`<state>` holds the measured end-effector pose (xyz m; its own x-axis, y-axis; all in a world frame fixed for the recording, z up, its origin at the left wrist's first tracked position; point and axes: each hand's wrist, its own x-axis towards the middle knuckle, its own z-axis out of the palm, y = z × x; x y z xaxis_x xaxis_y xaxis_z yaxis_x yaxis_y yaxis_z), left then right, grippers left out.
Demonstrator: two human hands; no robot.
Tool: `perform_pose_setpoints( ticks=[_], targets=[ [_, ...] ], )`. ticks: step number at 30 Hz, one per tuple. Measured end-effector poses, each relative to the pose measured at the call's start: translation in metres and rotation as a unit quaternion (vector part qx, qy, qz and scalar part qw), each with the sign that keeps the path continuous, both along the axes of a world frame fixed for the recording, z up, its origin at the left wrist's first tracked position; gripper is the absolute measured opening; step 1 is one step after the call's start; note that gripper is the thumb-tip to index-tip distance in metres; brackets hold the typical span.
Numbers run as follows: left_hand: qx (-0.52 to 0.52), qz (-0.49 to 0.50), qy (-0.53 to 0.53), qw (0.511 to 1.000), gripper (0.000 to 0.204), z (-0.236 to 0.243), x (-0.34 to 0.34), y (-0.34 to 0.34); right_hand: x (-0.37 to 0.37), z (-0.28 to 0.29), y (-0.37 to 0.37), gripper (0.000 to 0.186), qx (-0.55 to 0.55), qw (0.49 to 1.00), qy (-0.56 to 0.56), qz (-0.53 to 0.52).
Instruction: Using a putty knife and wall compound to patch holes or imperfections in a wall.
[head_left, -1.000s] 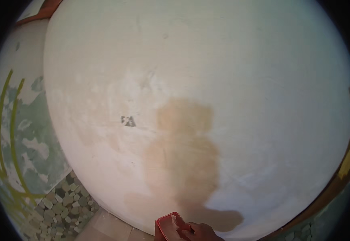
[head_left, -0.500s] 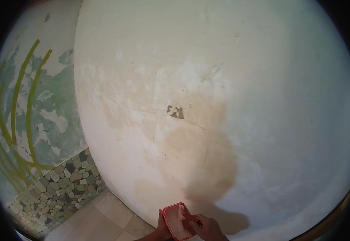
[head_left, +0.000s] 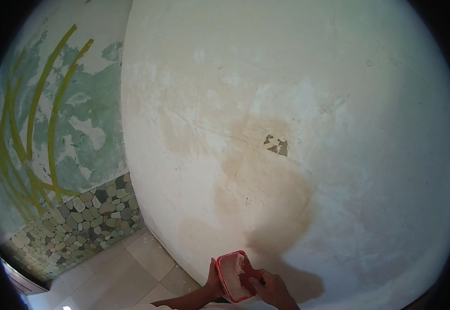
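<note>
Red tray (head_left: 232, 253), long axis toward wall (head_left: 183, 181); left hand (head_left: 213, 282) clamps left edge, right hand (head_left: 273, 289) grips red scraper (head_left: 248, 277) at right

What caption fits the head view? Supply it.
Two hands at a red tray of pale paste, before a patchy white wall.

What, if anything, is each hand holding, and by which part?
Left hand: a red, rounded-rectangular tray of pale paste, held by its left side. Right hand: at the tray's right side; its hold cannot be told.
</note>
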<state>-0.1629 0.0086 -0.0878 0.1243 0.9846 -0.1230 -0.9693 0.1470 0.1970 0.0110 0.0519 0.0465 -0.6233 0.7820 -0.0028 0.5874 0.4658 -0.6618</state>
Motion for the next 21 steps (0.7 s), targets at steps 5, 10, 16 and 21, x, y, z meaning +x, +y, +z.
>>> perform_pose_setpoints(
  ticks=[5, 10, 16, 21],
  targets=[
    [-0.01, 0.02, -0.001, 1.0, 0.083, -0.001, -0.006, -0.007, -0.01, 0.005, -0.004, 0.021, 0.001, 1.0, 0.014, 0.006],
    [0.037, 0.071, -0.049, 0.996, 0.085, 0.004, -0.02, -0.007, -0.025, 0.019, -0.006, 0.019, 0.063, 0.997, 0.043, 0.007],
    [0.056, 0.181, -0.016, 0.982, 0.09, 0.021, -0.05, 0.003, -0.052, 0.034, 0.002, 0.022, 0.07, 0.991, 0.097, 0.053],
    [0.054, 0.21, 0.023, 0.976, 0.085, 0.023, -0.065, 0.001, -0.062, 0.034, 0.003, 0.019, 0.034, 0.99, 0.12, 0.06]
  ],
)
